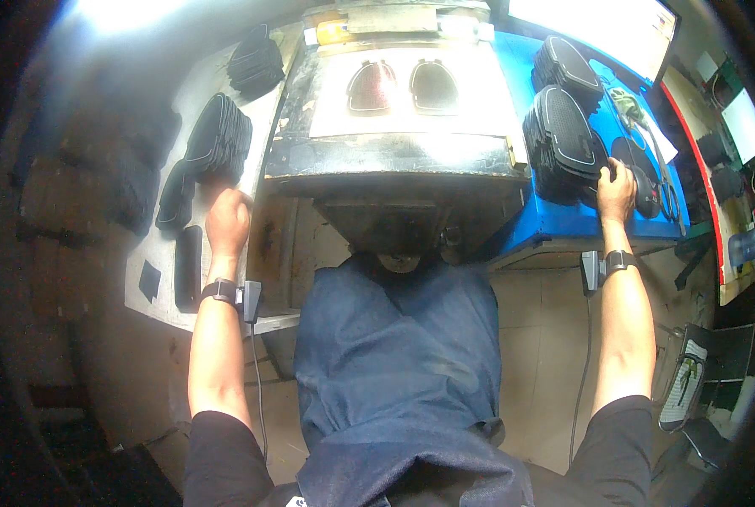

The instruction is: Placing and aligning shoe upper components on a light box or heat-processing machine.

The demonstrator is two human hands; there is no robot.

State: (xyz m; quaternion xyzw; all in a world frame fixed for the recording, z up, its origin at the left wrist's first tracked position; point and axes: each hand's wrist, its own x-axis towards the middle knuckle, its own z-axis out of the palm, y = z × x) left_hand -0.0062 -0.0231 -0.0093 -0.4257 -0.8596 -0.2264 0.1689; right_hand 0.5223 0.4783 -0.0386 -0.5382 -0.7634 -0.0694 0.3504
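Note:
My left hand rests at the near end of a stack of black rounded flat pieces on the pale side table. Its fingers are curled in, and anything within them is hidden. Across from it, my right hand is beside the near edge of another stack of black rounded pieces on the blue table. Those fingers are bent and closed; I cannot make out what they hold. Between the hands, a reddish rounded piece and a dark one lie side by side on a white sheet.
More black pieces are piled at the far left. A dark flat piece lies on the pale table. A black rounded object and a cable sit on the blue table. The metal bench edge stands ahead of my lap.

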